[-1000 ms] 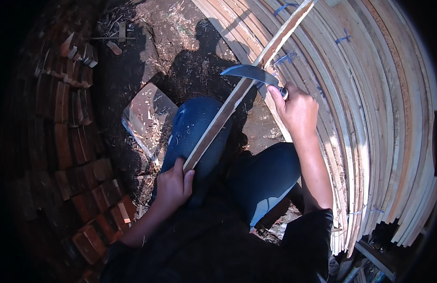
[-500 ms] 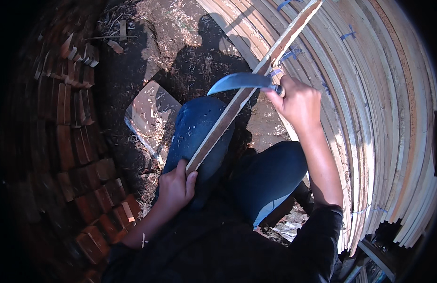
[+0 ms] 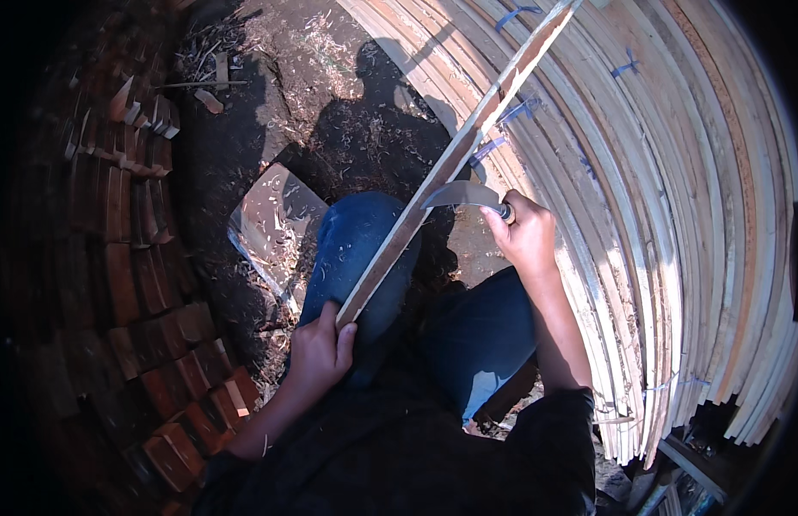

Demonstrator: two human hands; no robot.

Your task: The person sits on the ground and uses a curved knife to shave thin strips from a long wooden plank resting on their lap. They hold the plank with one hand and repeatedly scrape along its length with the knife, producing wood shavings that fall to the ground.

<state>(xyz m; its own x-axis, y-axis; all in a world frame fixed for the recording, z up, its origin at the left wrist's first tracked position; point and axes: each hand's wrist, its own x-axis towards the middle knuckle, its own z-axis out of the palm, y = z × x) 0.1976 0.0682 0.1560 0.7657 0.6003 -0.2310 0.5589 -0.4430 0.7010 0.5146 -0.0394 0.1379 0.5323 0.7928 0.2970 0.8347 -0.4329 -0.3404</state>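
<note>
My left hand [image 3: 321,346] is closed around the near end of a long wooden strip [image 3: 402,230]. The strip slants away to the upper right across my left thigh, its brown face up and its edges pale. In my right hand [image 3: 526,230] is the handle of a curved knife [image 3: 464,194], with the blade pointing left. The blade's tip lies at the right edge of the strip; I cannot tell whether it cuts in. Small wood shavings dot the blue jeans [image 3: 364,232] on my left knee.
Long pale wood strips [image 3: 674,189], some tied with blue bands [image 3: 521,109], are stacked along the right. Reddish-brown wood blocks [image 3: 162,378] are piled on the left. A flat board [image 3: 278,215] with shavings lies beyond my left knee, on dark ground littered with chips.
My right hand has drawn the knife down toward me along the strip, and the blade now sits right of it instead of crossing over it. My left hand has barely moved.
</note>
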